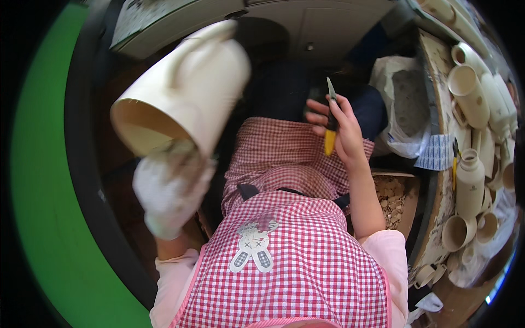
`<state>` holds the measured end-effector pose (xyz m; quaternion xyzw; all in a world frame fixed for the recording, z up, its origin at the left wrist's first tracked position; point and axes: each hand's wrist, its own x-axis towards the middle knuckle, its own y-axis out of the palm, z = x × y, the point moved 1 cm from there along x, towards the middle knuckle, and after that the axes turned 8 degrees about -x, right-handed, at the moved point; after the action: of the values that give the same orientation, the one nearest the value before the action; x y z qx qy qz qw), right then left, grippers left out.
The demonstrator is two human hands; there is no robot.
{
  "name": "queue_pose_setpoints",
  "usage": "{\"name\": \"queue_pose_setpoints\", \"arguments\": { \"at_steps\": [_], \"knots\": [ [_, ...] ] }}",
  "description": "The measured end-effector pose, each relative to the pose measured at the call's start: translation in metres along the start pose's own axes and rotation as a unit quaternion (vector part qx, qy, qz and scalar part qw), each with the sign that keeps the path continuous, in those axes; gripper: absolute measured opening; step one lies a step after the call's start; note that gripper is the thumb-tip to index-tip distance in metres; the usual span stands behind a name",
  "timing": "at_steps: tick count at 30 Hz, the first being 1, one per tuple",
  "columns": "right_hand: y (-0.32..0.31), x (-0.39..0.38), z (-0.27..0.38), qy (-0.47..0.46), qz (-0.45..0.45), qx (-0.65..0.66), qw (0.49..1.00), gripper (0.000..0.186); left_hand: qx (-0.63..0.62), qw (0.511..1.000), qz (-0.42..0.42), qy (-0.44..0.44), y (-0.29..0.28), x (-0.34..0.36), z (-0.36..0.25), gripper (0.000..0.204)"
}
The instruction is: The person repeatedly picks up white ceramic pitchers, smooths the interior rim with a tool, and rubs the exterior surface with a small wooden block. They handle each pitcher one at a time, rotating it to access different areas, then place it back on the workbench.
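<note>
Motion blurs a cream jug [210,82] at upper left and the gloved left hand [172,194] at its rim, leaving the exact grip unclear. Near the centre, the right hand [348,131] hides part of a knife [330,136]. The right forearm [365,202] partly masks a box [411,205] of scraps. Cream containers [497,104] run out of frame at right; the lower edge crops the checked apron [311,257].

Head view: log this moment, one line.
left hand: gloved, holding cream jug by rim | right hand: bare, holding knife | bench: containers
</note>
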<state>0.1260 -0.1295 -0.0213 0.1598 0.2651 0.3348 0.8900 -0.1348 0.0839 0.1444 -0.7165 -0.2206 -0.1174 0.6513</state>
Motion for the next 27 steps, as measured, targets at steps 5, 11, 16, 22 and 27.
{"name": "queue_pose_setpoints", "arguments": {
  "at_steps": [5,11,16,22,27],
  "knots": [
    [-0.048,0.034,0.020,-0.009,-0.180,0.152,0.972,0.031,-0.315,0.918,0.200,0.133,0.103,0.047,-0.051,0.028],
    [-0.036,0.023,0.040,-0.095,-0.095,-0.033,0.990,0.023,-0.436,0.828,0.288,-0.204,0.099,0.088,-0.012,0.059],
    [-0.006,0.006,0.049,-0.244,-0.147,-0.196,0.938,0.038,-0.531,0.819,0.190,-0.104,0.146,0.098,-0.079,0.090],
    [-0.041,-0.013,0.065,0.006,-0.185,0.131,0.974,0.038,-0.629,0.729,0.130,-0.237,0.148,0.127,-0.072,0.024],
    [-0.036,-0.064,0.126,-0.025,0.066,-0.122,0.990,0.043,-0.583,0.781,0.174,0.141,0.088,0.170,-0.008,0.036]
  ]
}}
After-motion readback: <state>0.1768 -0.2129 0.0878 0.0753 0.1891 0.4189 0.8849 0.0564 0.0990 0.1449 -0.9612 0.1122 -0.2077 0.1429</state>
